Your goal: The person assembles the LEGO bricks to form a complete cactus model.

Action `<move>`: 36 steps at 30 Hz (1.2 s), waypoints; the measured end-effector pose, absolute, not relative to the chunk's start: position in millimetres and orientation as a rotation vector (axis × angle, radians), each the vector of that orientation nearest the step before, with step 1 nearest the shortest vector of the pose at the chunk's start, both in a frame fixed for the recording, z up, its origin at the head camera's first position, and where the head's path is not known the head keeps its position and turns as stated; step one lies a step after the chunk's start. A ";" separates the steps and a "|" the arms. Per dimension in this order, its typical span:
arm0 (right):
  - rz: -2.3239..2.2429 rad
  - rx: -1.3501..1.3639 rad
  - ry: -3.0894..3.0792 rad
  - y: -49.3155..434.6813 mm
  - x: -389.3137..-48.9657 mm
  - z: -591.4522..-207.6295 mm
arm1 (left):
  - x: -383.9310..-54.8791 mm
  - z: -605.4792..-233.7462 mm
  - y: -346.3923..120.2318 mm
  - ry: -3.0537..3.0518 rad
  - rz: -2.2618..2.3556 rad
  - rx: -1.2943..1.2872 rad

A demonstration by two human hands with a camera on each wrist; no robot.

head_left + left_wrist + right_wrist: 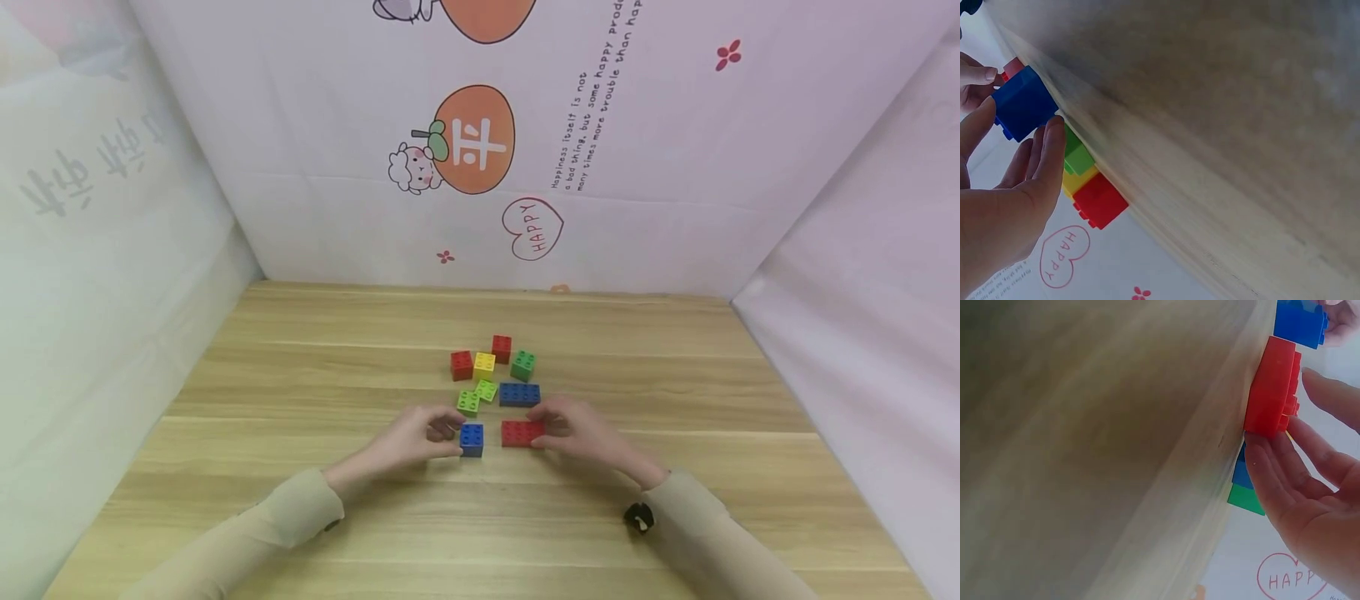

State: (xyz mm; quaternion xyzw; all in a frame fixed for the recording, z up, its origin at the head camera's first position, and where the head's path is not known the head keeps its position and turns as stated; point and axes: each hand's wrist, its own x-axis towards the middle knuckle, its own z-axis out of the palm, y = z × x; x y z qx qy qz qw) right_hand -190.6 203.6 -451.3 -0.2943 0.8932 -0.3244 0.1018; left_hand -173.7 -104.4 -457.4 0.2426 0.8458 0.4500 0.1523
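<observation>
Forearms in beige sleeves slant inward across the wood-grain table. I have my left hand pinching the square blue plastic block between thumb and fingers. Opposite, my right hand curves about the right end of the oblong red plastic block; whether it grips, I cannot tell.
</observation>
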 end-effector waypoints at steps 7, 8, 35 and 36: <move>-0.911 -0.814 2.674 198.7 -189.7 -449.6 | -174.7 -458.0 -103.4 2.423 1.281 0.690; -0.902 -0.796 2.678 197.9 -189.6 -449.3 | -174.9 -458.0 -103.2 2.424 1.277 0.689; -0.812 -0.794 2.743 192.6 -187.9 -451.4 | -177.8 -458.8 -101.5 2.426 1.253 0.692; -0.809 -0.795 2.744 192.8 -187.5 -451.4 | -177.6 -458.7 -101.5 2.429 1.249 0.695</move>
